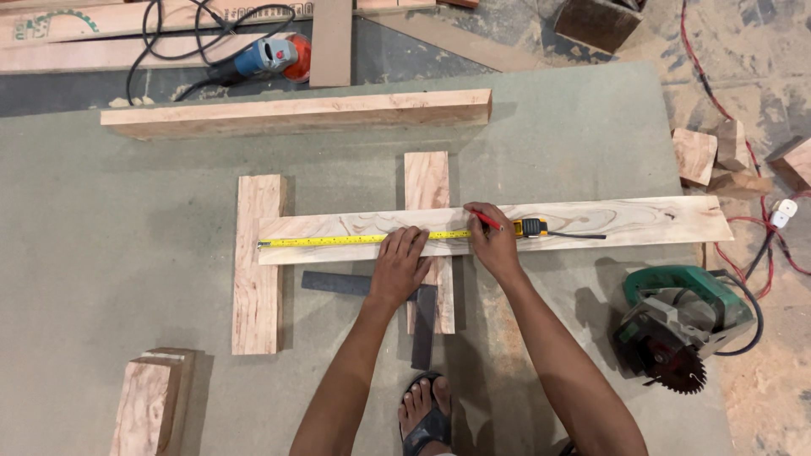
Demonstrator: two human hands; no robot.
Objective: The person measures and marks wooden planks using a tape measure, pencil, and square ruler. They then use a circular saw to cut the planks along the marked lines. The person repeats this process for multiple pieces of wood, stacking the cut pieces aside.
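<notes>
Yellow tape measure [363,240] lies stretched along a pale plank [591,221] raised on two cross-blocks, pinned flat by the spread left hand [399,268] while the right hand [494,245] pinches a red pencil [487,220] against the wood.

Yellow tape measure [363,240], red pencil [487,221]

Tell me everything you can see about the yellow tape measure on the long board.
The tape measure has a yellow blade pulled out flat along the long pale board, from the board's left end to a small yellow and black case at about mid-length, right of the hands. A dark strap trails right from the case. The left hand presses fingers on the blade; the right hand, holding a red pencil, rests at the blade beside the case. Its markings are too small to read.
</notes>
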